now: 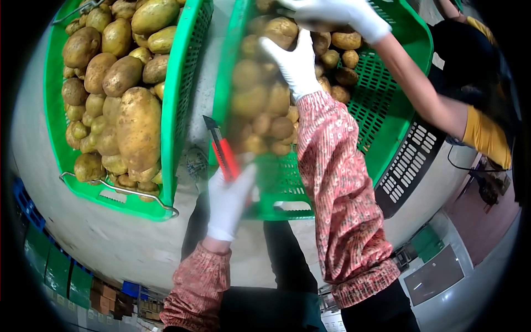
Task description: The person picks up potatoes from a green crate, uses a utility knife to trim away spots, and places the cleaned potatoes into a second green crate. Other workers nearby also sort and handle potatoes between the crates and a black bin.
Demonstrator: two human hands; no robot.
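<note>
White cotton gloves cover both of the person's hands in the head view. The left hand (229, 202) is closed around a red utility knife (222, 152), its fingers wrapped on the handle and the dark blade end pointing up toward the gap between two baskets. The right hand (293, 63), at the end of a red flowered sleeve (340, 193), reaches into the right green basket (387, 116); its fingers lie loosely spread on the potatoes (260, 105) piled there, touching them, though a firm grip cannot be told. A second green basket (182, 94) to the left is heaped with larger potatoes (138, 127) and has a wire handle (119, 189) along its near rim. Another person's gloved hand (345, 14) reaches into the far end of the right basket, the arm ending in a yellow sleeve (487, 138).
</note>
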